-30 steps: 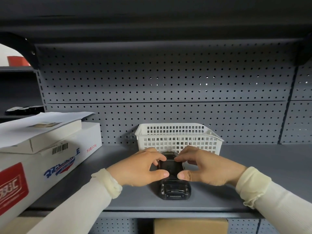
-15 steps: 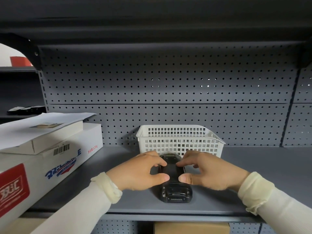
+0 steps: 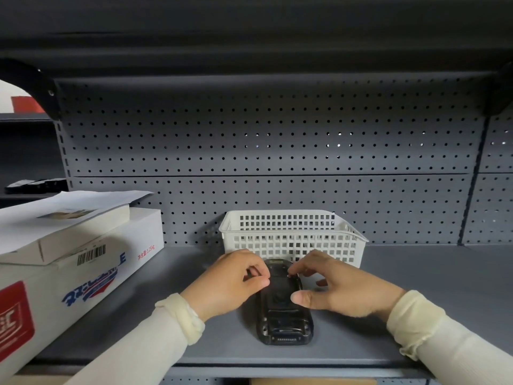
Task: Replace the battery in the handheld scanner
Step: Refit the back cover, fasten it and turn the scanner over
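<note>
A black handheld scanner [image 3: 281, 309] lies back-side up on the grey shelf [image 3: 416, 295], its contact end toward me. My left hand [image 3: 230, 282] sits at its left side with fingers curled, the fingertips pinching at the scanner's upper left edge. My right hand [image 3: 338, 287] is on the right side, forefinger tip touching a small latch at the upper right edge and thumb against the scanner's right flank. No loose battery is visible.
A white perforated basket [image 3: 291, 234] stands just behind the scanner against the pegboard back wall. A large white carton [image 3: 83, 262] with a smaller box and paper sheet on top fills the shelf's left. The upper shelf overhangs.
Both hands have slid from the scanner's middle up toward its far end, uncovering more of the back. The thumbs have parted. The scanner itself has stayed in place.
</note>
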`<control>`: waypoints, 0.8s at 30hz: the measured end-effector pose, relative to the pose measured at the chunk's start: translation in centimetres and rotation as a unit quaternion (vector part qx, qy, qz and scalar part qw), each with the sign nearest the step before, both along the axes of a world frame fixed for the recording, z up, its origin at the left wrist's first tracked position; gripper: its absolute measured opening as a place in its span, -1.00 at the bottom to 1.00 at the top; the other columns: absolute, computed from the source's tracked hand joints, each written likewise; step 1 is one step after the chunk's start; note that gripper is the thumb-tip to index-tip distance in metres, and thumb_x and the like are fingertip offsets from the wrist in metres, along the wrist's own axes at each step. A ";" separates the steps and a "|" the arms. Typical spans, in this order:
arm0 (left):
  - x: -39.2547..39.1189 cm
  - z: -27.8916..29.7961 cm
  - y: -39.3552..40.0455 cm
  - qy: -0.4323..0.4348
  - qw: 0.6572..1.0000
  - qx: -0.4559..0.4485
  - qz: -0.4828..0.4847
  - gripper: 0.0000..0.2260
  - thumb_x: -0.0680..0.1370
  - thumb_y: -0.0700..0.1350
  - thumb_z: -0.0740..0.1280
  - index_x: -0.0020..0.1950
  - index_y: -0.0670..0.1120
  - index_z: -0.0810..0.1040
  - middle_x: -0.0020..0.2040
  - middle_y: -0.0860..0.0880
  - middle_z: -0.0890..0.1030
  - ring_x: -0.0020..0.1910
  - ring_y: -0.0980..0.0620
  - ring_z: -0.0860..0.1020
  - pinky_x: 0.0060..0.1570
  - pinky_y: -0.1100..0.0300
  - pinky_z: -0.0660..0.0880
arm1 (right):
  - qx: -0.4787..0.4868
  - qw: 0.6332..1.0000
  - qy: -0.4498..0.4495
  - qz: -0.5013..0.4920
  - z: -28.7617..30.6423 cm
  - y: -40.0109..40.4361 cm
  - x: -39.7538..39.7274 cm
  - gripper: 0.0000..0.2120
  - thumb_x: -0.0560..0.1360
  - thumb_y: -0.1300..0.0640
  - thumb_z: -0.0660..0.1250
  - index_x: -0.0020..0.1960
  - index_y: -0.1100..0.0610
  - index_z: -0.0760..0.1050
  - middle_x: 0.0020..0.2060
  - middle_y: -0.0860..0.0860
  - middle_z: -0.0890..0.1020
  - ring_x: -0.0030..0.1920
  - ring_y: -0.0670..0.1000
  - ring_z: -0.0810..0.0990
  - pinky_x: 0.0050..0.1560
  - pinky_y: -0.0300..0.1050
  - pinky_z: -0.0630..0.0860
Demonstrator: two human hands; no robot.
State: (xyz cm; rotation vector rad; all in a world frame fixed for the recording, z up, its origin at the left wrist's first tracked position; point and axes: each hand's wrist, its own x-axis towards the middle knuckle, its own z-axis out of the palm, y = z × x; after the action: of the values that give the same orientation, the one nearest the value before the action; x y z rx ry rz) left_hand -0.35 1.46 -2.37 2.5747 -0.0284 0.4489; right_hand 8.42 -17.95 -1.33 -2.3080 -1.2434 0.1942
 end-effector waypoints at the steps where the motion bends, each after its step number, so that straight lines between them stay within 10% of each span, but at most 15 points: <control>1: 0.1 0.0 0.1 0.011 1.000 -0.009 -0.001 -0.92 0.51 -0.02 0.32 -0.04 0.13 0.56 -0.10 0.20 0.50 -0.20 0.27 0.43 -0.22 0.47 0.33 | -0.005 1.000 0.006 0.001 0.1 0.1 0.2 -0.53 0.41 -0.15 0.36 0.27 -0.06 0.39 0.18 -0.11 0.39 0.22 -0.15 0.40 0.30 -0.15 0.39; 24: 2.1 0.5 1.8 0.167 0.983 -0.014 -0.074 -0.93 0.54 -0.02 0.26 -0.02 0.13 0.39 -0.11 0.16 0.39 -0.23 0.18 0.36 -0.08 0.23 0.40 | 0.000 0.998 0.055 0.026 0.3 0.2 1.4 -0.59 0.32 -0.17 0.43 0.09 -0.08 0.42 0.10 -0.15 0.42 0.20 -0.13 0.42 0.30 -0.08 0.39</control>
State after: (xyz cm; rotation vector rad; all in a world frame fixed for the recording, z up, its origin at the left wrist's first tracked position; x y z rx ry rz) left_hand 1.80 3.25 -1.85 2.5649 -0.0929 -0.0401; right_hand 9.86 -17.70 -0.99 -2.2353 -1.2489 0.3351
